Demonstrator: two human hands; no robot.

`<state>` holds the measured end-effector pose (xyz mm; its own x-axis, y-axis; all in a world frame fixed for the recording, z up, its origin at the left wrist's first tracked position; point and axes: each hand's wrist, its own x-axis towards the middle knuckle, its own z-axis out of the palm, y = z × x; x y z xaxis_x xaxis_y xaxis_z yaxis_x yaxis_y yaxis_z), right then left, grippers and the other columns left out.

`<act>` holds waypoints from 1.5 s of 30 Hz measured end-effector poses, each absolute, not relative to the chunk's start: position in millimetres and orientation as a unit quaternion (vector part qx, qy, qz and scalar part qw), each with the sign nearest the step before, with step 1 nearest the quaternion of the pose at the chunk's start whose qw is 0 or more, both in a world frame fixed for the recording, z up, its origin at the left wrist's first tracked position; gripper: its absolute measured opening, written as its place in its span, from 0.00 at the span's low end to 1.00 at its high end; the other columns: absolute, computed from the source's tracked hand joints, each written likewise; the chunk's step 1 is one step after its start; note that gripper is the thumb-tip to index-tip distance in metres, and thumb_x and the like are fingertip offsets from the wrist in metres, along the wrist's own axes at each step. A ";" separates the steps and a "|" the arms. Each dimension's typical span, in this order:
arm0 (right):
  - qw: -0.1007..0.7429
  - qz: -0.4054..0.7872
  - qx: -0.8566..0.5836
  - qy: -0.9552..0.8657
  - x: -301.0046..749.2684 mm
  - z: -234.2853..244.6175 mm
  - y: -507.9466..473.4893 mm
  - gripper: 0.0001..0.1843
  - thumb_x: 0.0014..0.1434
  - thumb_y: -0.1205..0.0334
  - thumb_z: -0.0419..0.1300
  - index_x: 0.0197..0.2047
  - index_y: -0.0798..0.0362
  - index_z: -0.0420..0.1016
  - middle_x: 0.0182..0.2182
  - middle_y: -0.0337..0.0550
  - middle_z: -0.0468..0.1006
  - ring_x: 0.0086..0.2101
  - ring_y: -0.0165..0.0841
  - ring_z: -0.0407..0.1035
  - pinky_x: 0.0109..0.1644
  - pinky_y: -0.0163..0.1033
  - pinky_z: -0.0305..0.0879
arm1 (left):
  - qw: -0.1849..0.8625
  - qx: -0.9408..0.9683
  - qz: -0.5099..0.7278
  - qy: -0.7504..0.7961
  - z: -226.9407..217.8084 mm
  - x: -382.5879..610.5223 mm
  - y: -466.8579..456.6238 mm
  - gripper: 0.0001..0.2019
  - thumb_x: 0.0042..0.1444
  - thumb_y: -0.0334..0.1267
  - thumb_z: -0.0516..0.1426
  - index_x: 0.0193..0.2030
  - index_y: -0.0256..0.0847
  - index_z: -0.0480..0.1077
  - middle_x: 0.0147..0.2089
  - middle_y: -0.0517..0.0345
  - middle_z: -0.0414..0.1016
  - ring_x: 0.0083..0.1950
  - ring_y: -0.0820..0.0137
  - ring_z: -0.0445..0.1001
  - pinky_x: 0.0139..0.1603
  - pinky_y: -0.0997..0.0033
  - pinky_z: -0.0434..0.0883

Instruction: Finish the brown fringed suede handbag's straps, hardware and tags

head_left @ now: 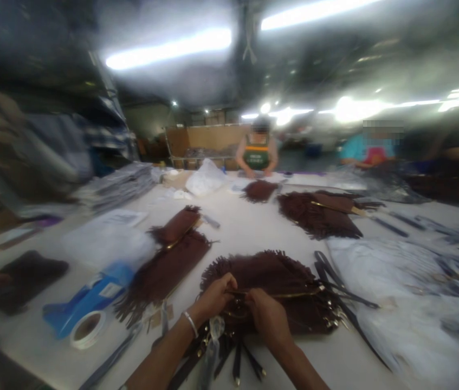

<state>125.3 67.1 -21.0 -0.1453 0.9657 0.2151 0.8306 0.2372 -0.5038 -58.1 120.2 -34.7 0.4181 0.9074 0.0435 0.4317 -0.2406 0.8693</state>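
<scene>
A brown fringed bag (278,281) lies on the white table (245,227) right in front of me. My left hand (215,298), with a bangle on the wrist, is closed in a pinch at the bag's gold zipper edge. My right hand (270,317) is closed beside it on the same top edge of the bag. Dark straps with metal ends (233,357) hang from the bag toward me between my forearms. The picture is blurred, so the fingertips are hard to make out.
More brown fringed bags lie at the left (168,260) and at the far middle (318,214). A blue tape dispenser with a tape roll (86,309) sits at the left. Clear plastic bags (408,292) cover the right side. Other people (258,154) work at the far end.
</scene>
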 end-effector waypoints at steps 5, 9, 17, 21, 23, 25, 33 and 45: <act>0.239 0.106 -0.600 -0.756 121.7 -23.1 67.8 0.10 0.64 0.68 0.51 0.35 0.49 0.71 0.34 0.37 0.77 0.33 0.30 0.73 0.33 0.32 0.57 | 0.441 0.721 0.298 0.444 -38.4 -58.9 121.0 0.09 0.47 0.25 0.51 0.34 0.41 0.61 0.30 0.65 0.65 0.31 0.74 0.64 0.30 0.77 0.58; 0.230 0.083 -0.604 -0.759 118.1 -22.8 67.5 0.11 0.66 0.66 0.50 0.35 0.49 0.71 0.34 0.37 0.76 0.31 0.29 0.72 0.32 0.33 0.54 | 0.443 0.722 0.298 0.440 -42.5 -60.4 122.8 0.08 0.47 0.24 0.50 0.31 0.39 0.63 0.29 0.65 0.66 0.32 0.74 0.64 0.31 0.76 0.59; 0.201 0.100 -0.608 -0.761 111.3 -20.9 72.9 0.10 0.66 0.65 0.52 0.37 0.47 0.74 0.35 0.37 0.75 0.32 0.29 0.72 0.32 0.33 0.53 | 0.423 0.726 0.284 0.462 -43.4 -58.2 119.3 0.09 0.50 0.26 0.49 0.34 0.39 0.68 0.30 0.62 0.70 0.31 0.72 0.66 0.31 0.74 0.59; 0.198 0.117 -0.598 -0.768 107.4 -18.0 75.5 0.11 0.65 0.67 0.51 0.37 0.49 0.74 0.35 0.39 0.76 0.34 0.31 0.72 0.35 0.34 0.55 | 0.411 0.730 0.280 0.469 -38.3 -59.2 113.7 0.13 0.46 0.23 0.49 0.35 0.39 0.69 0.32 0.60 0.72 0.34 0.71 0.68 0.34 0.74 0.61; 0.202 0.129 -0.589 -0.772 106.6 -16.8 75.6 0.11 0.64 0.69 0.51 0.37 0.50 0.74 0.35 0.40 0.76 0.35 0.32 0.72 0.36 0.34 0.56 | 0.411 0.730 0.274 0.472 -36.3 -61.4 112.1 0.14 0.42 0.23 0.50 0.35 0.39 0.70 0.32 0.61 0.73 0.34 0.71 0.69 0.33 0.74 0.61; 0.202 0.139 -0.584 -0.774 106.6 -16.5 75.5 0.11 0.64 0.69 0.52 0.38 0.50 0.74 0.36 0.41 0.76 0.35 0.32 0.72 0.36 0.34 0.56 | 0.414 0.730 0.270 0.473 -34.9 -63.9 111.0 0.15 0.40 0.23 0.53 0.36 0.39 0.71 0.32 0.62 0.73 0.33 0.71 0.69 0.33 0.74 0.61; 0.192 0.148 -0.560 -0.792 112.4 -21.4 76.8 0.13 0.62 0.72 0.50 0.39 0.51 0.74 0.37 0.42 0.75 0.35 0.33 0.71 0.36 0.36 0.56 | 0.442 0.702 0.292 0.475 -33.8 -64.7 103.2 0.14 0.43 0.26 0.56 0.38 0.39 0.72 0.32 0.61 0.74 0.32 0.72 0.69 0.34 0.74 0.63; 0.239 0.201 -0.567 -0.763 114.3 -19.9 79.9 0.13 0.63 0.67 0.47 0.34 0.51 0.73 0.33 0.41 0.75 0.35 0.33 0.70 0.38 0.35 0.56 | 0.444 0.677 0.333 0.484 -38.9 -60.8 98.9 0.10 0.43 0.27 0.58 0.36 0.39 0.72 0.32 0.62 0.74 0.34 0.71 0.70 0.34 0.74 0.62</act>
